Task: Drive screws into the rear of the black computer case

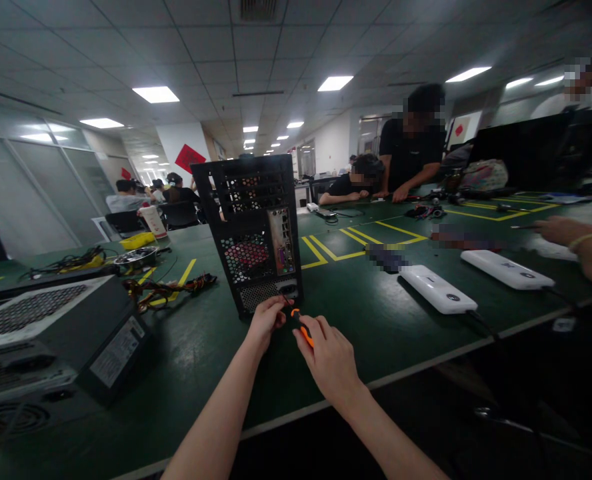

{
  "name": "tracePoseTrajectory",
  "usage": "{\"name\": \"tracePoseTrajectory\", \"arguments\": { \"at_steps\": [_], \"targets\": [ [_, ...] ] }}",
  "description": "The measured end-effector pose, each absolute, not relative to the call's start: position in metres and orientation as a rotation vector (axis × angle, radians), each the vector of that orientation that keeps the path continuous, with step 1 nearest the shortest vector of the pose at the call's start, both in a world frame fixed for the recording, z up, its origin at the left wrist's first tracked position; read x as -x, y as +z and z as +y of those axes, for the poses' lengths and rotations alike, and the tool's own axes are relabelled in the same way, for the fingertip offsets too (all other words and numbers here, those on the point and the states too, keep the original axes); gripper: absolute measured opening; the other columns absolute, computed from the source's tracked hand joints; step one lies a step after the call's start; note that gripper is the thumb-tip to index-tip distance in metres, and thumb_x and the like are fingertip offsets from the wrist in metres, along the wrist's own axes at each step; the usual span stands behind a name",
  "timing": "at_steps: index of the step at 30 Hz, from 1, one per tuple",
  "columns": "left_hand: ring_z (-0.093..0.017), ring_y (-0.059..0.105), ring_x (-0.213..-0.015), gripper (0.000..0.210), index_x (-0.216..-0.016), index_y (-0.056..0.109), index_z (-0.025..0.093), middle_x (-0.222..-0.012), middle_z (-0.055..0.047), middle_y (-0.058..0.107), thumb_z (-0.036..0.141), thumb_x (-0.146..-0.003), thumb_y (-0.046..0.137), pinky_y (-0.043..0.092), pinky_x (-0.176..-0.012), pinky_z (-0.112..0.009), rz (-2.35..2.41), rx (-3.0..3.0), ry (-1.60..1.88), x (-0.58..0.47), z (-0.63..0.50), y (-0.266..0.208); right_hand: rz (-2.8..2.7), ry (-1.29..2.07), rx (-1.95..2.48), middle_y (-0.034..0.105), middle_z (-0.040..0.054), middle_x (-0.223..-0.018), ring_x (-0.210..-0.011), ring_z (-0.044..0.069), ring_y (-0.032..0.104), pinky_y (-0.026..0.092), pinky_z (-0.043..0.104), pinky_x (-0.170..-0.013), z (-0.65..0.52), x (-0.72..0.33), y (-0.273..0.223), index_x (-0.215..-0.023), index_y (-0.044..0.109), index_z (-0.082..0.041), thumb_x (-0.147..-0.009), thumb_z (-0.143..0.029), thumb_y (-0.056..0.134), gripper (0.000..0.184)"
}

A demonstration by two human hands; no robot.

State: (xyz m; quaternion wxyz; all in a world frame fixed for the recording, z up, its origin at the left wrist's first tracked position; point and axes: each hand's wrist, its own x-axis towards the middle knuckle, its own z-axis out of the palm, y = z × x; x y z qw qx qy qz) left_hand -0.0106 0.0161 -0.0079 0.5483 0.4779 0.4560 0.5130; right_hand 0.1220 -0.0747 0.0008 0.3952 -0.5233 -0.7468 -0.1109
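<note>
A black computer case [221, 267] stands upright on the green table, its back panel with ports and vent holes facing me. My right hand [329, 357] is closed around an orange and black screwdriver [303, 328], whose shaft points toward the lower back of the case. Beside the shaft, my left hand [267, 321] is closed with fingers pinched together at the lower back edge of the case, just below the power supply socket [289, 291]. Whatever those fingertips hold is hidden or too small to make out.
Grey power supply units [96, 333] lie at the left, near bundled cables [171, 290] and a metal bowl [135, 259]. White power banks [439, 290] with leads lie on the right. A co-worker's hand [561, 230] is at the right edge; other people [411, 153] lean over the table's far side.
</note>
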Motion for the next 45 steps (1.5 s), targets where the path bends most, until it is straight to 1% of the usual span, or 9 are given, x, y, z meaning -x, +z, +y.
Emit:
{"name": "tracePoseTrajectory", "arguments": {
  "at_steps": [3, 5, 8, 13, 17, 22, 30, 39, 45],
  "targets": [
    [-0.001, 0.039, -0.038, 0.029, -0.086, 0.059, 0.010, -0.091, -0.011, 0.061, 0.027, -0.063, 0.055, 0.022, -0.034, -0.015, 1.067, -1.119, 1.212, 0.0097, 0.0148, -0.0060, -1.921, -0.280, 1.274, 0.050, 0.0067, -0.095, -0.077, 0.014, 0.052, 0.041, 0.027, -0.068, -0.0751, -0.1217, 0.0020, -0.099, 0.048, -0.017, -0.080, -0.022, 0.040, 0.022],
    [-0.001, 0.039, -0.038, 0.029, -0.087, 0.058, 0.010, -0.090, -0.011, 0.061, 0.027, -0.063, 0.055, 0.022, -0.035, -0.015, 1.055, -1.110, 1.211, 0.0094, 0.0143, -0.0050, -1.960, -0.281, 1.231, 0.049, 0.0071, -0.098, -0.080, 0.014, 0.051, 0.041, 0.027, -0.070, -0.0753, -0.1212, 0.0025, -0.100, 0.048, -0.017, -0.080, -0.019, 0.039, 0.022],
    [-0.001, 0.039, -0.038, 0.029, -0.088, 0.058, 0.010, -0.090, -0.012, 0.062, 0.026, -0.063, 0.055, 0.022, -0.035, -0.015, 1.047, -1.101, 1.201, 0.0096, 0.0142, -0.0051, -1.991, -0.286, 1.229, 0.051, 0.0057, -0.091, -0.075, 0.013, 0.052, 0.041, 0.026, -0.067, -0.0754, -0.1206, 0.0021, -0.099, 0.048, -0.017, -0.081, -0.019, 0.037, 0.021],
    [-0.001, 0.038, -0.038, 0.028, -0.086, 0.057, 0.010, -0.084, -0.011, 0.063, 0.026, -0.065, 0.053, 0.021, -0.035, -0.015, 1.031, -1.117, 1.197, 0.0105, 0.0138, -0.0060, -1.962, -0.265, 1.285, 0.051, 0.0037, -0.080, -0.064, 0.011, 0.052, 0.041, 0.024, -0.060, -0.0745, -0.1201, 0.0011, -0.095, 0.049, -0.017, -0.084, -0.027, 0.036, 0.020],
    [-0.002, 0.038, -0.038, 0.028, -0.085, 0.057, 0.010, -0.080, -0.010, 0.063, 0.028, -0.064, 0.054, 0.020, -0.035, -0.015, 1.020, -1.112, 1.204, 0.0104, 0.0124, -0.0044, -1.948, -0.141, 1.243, 0.052, 0.0040, -0.083, -0.069, 0.013, 0.053, 0.042, 0.025, -0.062, -0.0722, -0.1216, 0.0018, -0.096, 0.047, -0.017, -0.084, -0.030, 0.036, 0.020],
    [-0.001, 0.036, -0.038, 0.029, -0.079, 0.058, 0.009, -0.069, -0.006, 0.060, 0.032, -0.062, 0.058, 0.017, -0.035, -0.015, 1.018, -1.048, 1.222, 0.0099, 0.0101, -0.0015, -1.923, -0.018, 1.156, 0.052, 0.0044, -0.086, -0.075, 0.013, 0.053, 0.043, 0.026, -0.066, -0.0690, -0.1266, 0.0014, -0.095, 0.045, -0.017, -0.084, -0.022, 0.034, 0.016],
    [0.000, 0.032, -0.036, 0.026, -0.077, 0.057, 0.009, -0.063, -0.004, 0.058, 0.029, -0.061, 0.059, 0.014, -0.034, -0.015, 0.999, -1.023, 1.222, 0.0089, 0.0106, -0.0008, -2.090, -0.159, 1.100, 0.051, 0.0049, -0.088, -0.085, 0.018, 0.049, 0.041, 0.032, -0.073, -0.0668, -0.1241, 0.0005, -0.089, 0.049, -0.017, -0.079, -0.013, 0.038, 0.015],
    [0.001, 0.031, -0.037, 0.026, -0.074, 0.057, 0.009, -0.064, -0.003, 0.057, 0.030, -0.060, 0.062, 0.013, -0.034, -0.014, 0.945, -1.036, 1.193, 0.0105, 0.0102, -0.0008, -1.997, -0.098, 1.165, 0.049, 0.0042, -0.089, -0.080, 0.015, 0.051, 0.043, 0.029, -0.070, -0.0730, -0.1214, 0.0033, -0.091, 0.048, -0.018, -0.076, -0.016, 0.043, 0.015],
    [0.002, 0.030, -0.036, 0.027, -0.072, 0.056, 0.010, -0.063, -0.002, 0.056, 0.033, -0.060, 0.062, 0.012, -0.034, -0.013, 0.964, -1.050, 1.189, 0.0095, 0.0112, -0.0023, -1.928, -0.102, 1.188, 0.051, 0.0035, -0.085, -0.073, 0.012, 0.054, 0.044, 0.025, -0.064, -0.0725, -0.1214, 0.0006, -0.093, 0.047, -0.018, -0.079, -0.018, 0.039, 0.016]
  ]
}}
